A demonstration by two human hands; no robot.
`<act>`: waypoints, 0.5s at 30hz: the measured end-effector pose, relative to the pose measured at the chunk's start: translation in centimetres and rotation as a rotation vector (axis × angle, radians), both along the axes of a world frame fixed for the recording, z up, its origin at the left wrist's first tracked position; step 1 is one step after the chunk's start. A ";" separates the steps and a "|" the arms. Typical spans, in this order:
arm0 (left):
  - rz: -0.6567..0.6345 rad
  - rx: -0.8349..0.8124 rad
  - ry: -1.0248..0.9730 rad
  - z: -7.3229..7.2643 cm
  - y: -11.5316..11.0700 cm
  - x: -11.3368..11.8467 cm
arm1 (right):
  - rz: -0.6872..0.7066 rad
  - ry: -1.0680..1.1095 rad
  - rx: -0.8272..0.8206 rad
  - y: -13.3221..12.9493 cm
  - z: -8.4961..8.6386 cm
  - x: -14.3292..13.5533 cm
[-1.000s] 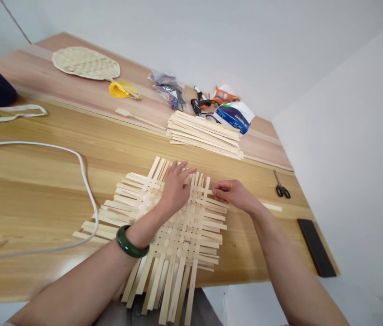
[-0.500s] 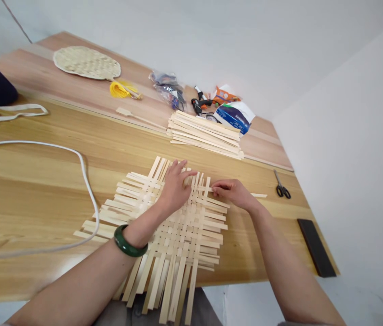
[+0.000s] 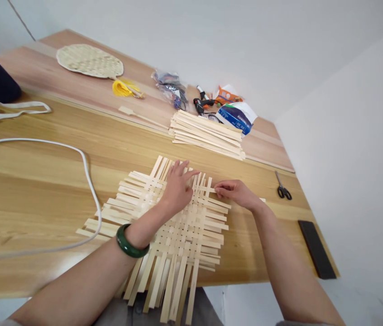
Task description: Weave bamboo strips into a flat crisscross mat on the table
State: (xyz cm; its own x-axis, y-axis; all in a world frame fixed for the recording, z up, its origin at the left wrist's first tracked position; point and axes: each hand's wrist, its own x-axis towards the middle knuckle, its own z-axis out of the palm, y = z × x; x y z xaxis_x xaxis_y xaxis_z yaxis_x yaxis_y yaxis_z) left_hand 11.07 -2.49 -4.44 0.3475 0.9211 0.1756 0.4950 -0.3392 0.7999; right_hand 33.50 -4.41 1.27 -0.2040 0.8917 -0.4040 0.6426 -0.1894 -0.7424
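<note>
A loose woven mat of pale bamboo strips (image 3: 174,237) lies in front of me, its strip ends sticking out on all sides and some reaching past the table's near edge. My left hand (image 3: 177,190) rests on its far part, fingers spread, a green bangle (image 3: 128,244) on that wrist. To the right of the mat, my right hand (image 3: 239,194) pinches a bamboo strip (image 3: 211,190) between thumb and fingers. One end of this strip enters the weave; its other end shows beyond the right wrist. The part inside the hand is hidden.
Beyond the mat lies a pile of loose strips (image 3: 207,133), with a glue gun (image 3: 203,105) and blue tissue pack (image 3: 236,118) behind. Scissors (image 3: 282,186) and a black block (image 3: 317,249) are at right. A white cable (image 3: 88,174), woven fan (image 3: 89,61) and yellow tassel (image 3: 122,88) are left.
The view has shifted slightly. My right hand still pinches the strip, and less of the strip's far end shows past the wrist. My left hand stays on the mat.
</note>
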 end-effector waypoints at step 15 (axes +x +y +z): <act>-0.022 -0.017 0.063 0.5 0.1 0.0 | -0.100 -0.005 0.025 -1.2 -0.3 -1.0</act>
State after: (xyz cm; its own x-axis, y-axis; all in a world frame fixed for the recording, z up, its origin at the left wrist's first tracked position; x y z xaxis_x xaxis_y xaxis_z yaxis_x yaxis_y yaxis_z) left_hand 11.09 -2.37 -3.93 0.3774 0.9158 0.1373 0.5372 -0.3373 0.7731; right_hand 32.53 -5.62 0.98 -0.1114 0.9173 -0.3822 0.6249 -0.2344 -0.7447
